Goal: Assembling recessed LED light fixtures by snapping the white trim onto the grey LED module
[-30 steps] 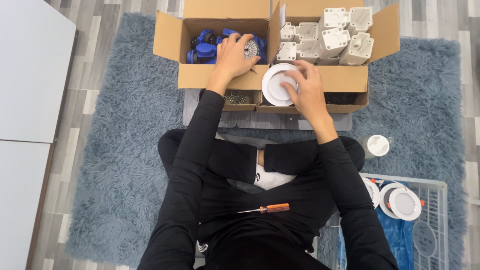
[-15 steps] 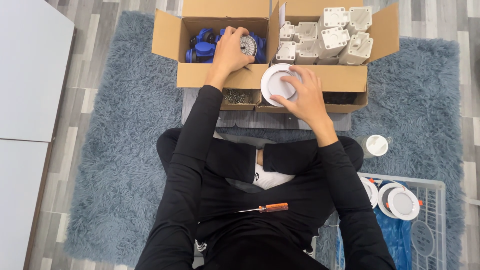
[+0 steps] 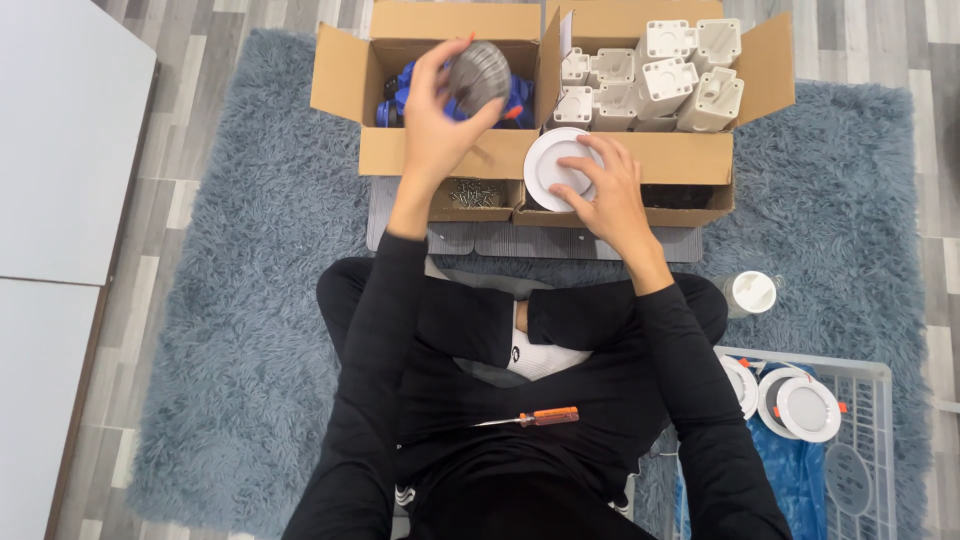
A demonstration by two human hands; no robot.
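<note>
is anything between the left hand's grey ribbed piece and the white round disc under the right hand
Nothing visible does. The left hand holds the grey ribbed round part above the cardboard box; the white round disc under the right hand sits beside it.

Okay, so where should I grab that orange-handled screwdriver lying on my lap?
Take the screwdriver by its orange handle, coming from above with the right hand. It lies flat across the lap, handle toward the right, thin metal shaft pointing left.
</note>
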